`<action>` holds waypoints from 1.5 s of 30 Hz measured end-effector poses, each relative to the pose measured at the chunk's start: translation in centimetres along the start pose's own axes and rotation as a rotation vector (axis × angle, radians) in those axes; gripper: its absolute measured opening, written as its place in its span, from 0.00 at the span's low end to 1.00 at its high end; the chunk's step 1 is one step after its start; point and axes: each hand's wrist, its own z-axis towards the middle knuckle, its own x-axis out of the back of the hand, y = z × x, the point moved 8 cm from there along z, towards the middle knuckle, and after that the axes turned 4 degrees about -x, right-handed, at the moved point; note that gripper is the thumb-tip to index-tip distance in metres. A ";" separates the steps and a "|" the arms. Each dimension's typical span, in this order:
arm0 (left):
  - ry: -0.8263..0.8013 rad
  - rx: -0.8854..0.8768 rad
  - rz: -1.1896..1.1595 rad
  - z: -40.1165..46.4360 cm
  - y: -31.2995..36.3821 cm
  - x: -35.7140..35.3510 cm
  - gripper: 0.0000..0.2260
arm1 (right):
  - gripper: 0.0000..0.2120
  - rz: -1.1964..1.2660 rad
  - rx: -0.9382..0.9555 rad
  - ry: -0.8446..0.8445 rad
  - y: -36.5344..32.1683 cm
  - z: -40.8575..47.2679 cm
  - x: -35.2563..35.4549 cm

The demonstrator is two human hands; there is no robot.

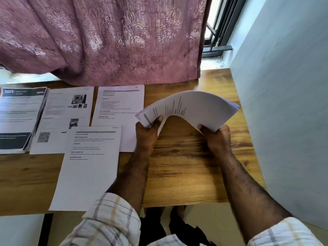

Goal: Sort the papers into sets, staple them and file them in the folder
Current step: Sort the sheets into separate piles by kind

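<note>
sorting step: left hand (148,129) and right hand (215,137) each grip the bowed paper stack (191,109); next, deal the top sheet onto its matching pile on the tabletop (186,166).

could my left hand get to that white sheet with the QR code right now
Probably not yet: the left hand grips the bent stack of white papers together with the right hand. Nothing lies over the white sheet with the QR code.

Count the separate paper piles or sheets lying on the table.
4: dark-header stack far left, photo sheet beside it, text sheet by the curtain, near sheet overlapping both. Sheets underneath may be hidden.
</note>
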 end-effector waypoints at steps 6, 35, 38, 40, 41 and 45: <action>0.018 0.013 0.003 1.0 -0.4 0.3 0.22 | 0.06 -0.117 0.052 0.077 -1.5 1.0 -0.2; -0.430 0.382 0.474 3.8 9.7 11.6 0.23 | 0.43 -0.407 -0.104 -0.253 -9.3 1.8 -3.3; -0.535 0.359 0.701 2.8 11.3 12.1 0.28 | 0.50 -0.683 0.177 -0.275 -12.6 0.0 -6.1; -0.620 0.322 0.858 2.5 12.4 12.1 0.28 | 0.44 -0.544 0.200 -0.465 -14.2 -1.4 -8.2; -0.659 0.301 0.926 2.3 13.0 12.2 0.29 | 0.38 -0.482 0.192 -0.565 -14.6 -2.1 -8.9; -0.767 0.285 0.952 1.5 14.6 12.0 0.33 | 0.18 -0.431 0.160 -0.828 -14.2 -4.0 -9.5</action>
